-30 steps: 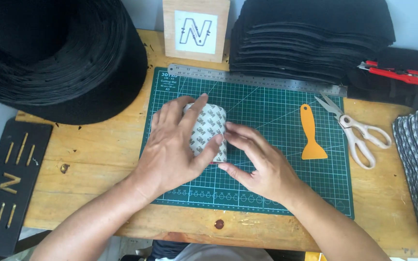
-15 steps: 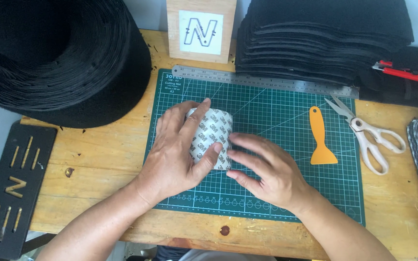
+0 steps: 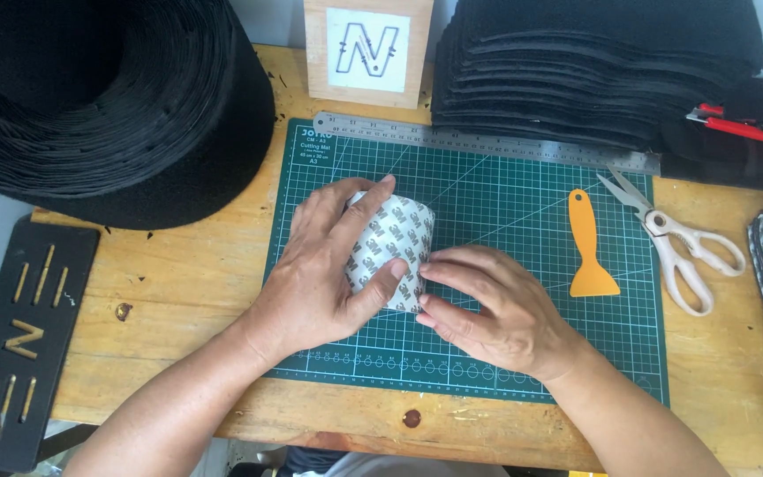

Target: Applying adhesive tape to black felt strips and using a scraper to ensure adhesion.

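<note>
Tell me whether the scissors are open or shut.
Open: the scissors lie on the mat's right edge, blades spread apart in a narrow V.

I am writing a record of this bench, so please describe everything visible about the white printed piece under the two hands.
The white printed piece is a small sheet, seemingly a backing paper, covered with repeated grey marks. It lies on the green cutting mat, slightly curved upward. The left hand covers its left part, thumb across the lower edge. The right hand pinches its lower right corner. Its underside is hidden.
</note>
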